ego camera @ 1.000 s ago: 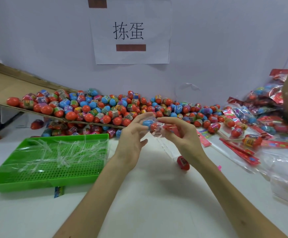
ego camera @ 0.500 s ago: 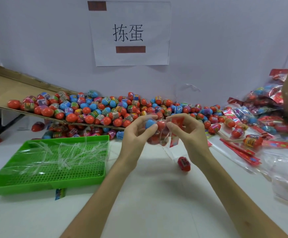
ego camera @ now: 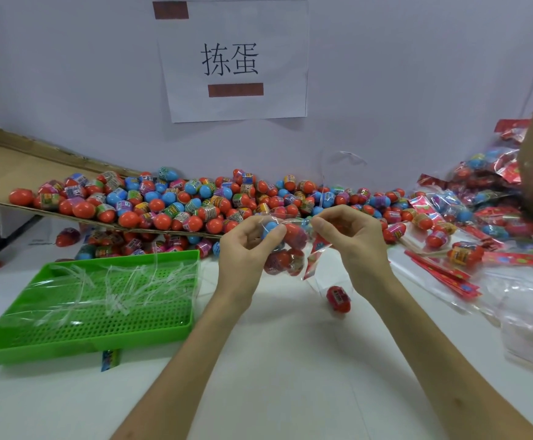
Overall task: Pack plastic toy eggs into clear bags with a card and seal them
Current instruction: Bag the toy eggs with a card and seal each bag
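I hold a clear bag [ego camera: 285,249] of red and blue toy eggs above the white table, between both hands. My left hand [ego camera: 247,246] grips the bag's top left, thumb and fingers curled round a blue egg inside. My right hand [ego camera: 352,239] pinches the top right edge of the bag, from where a thin clear strip [ego camera: 322,192] stands upward. A red card [ego camera: 316,254] hangs in the bag's right side. One loose red egg [ego camera: 339,299] lies on the table just below the bag.
A big heap of loose eggs [ego camera: 179,204] fills the sloping cardboard sheet [ego camera: 1,160] behind. A green perforated tray [ego camera: 100,312] with clear strips sits at the left. Filled bags [ego camera: 481,198], red cards [ego camera: 442,271] and empty clear bags [ego camera: 531,312] lie at the right.
Both hands have lifted the bag and tipped it so the eggs hang down. My right hand moved right along the top edge, and a clear strip now sticks up from it.
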Demonstrator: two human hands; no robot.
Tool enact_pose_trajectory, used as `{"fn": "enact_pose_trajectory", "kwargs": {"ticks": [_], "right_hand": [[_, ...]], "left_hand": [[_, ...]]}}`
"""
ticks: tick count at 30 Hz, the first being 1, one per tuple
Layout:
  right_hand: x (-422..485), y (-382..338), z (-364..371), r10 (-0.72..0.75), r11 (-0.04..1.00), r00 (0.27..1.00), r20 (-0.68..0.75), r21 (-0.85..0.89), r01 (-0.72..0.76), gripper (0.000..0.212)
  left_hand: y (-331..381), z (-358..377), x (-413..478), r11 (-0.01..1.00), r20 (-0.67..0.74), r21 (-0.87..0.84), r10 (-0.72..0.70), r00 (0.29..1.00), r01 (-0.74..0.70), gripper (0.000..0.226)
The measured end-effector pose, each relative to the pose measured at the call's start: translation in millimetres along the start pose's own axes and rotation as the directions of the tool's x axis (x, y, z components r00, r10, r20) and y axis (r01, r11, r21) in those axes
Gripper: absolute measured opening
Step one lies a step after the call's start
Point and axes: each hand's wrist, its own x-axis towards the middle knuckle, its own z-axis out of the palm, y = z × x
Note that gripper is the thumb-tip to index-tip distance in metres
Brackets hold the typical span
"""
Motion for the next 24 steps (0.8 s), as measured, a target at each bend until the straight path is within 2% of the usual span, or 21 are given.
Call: {"fn": "enact_pose_trajectory", "kwargs": {"ticks": [5,10,13,16,22,24], "right_hand": [[-0.6,4.3,4.0,-0.06,0.995,0.998,0.015,-0.075,0.061,0.016],[-1.6,6.2,5.3,-0.084,0.989,0.995,0.054,-0.117,0.09,0.018],[-3.4,6.1,6.1,-0.08,0.99,0.995,0.056,-0.116,0.086,0.017],[-6.0,4.7,9.8,-0.07,0.991,0.994,0.079,-0.109,0.079,0.016],[-9.9,-0.3,15.6,-0.079,0.989,0.992,0.101,-0.117,0.09,0.018],[-10.3,-0.2,16.9,-0.078,0.99,0.992,0.1,-0.114,0.089,0.018]], "left_hand": [[1.0,0.6,-0.9,0.997,0.003,-0.056,-0.057,0.998,0.057,0.008],[4.1,-0.8,-2.3,0.99,0.077,-0.098,-0.093,0.993,0.1,0.021],[5.8,0.5,-3.1,0.988,0.1,-0.114,-0.096,0.99,0.107,0.014],[4.1,0.7,-3.1,0.992,0.069,-0.094,-0.079,0.994,0.086,0.023],[3.7,0.8,-3.6,0.978,0.011,-0.19,-0.083,0.996,0.084,0.011],[4.3,1.8,-4.1,0.972,-0.005,-0.212,-0.103,0.995,0.1,0.017]]}}
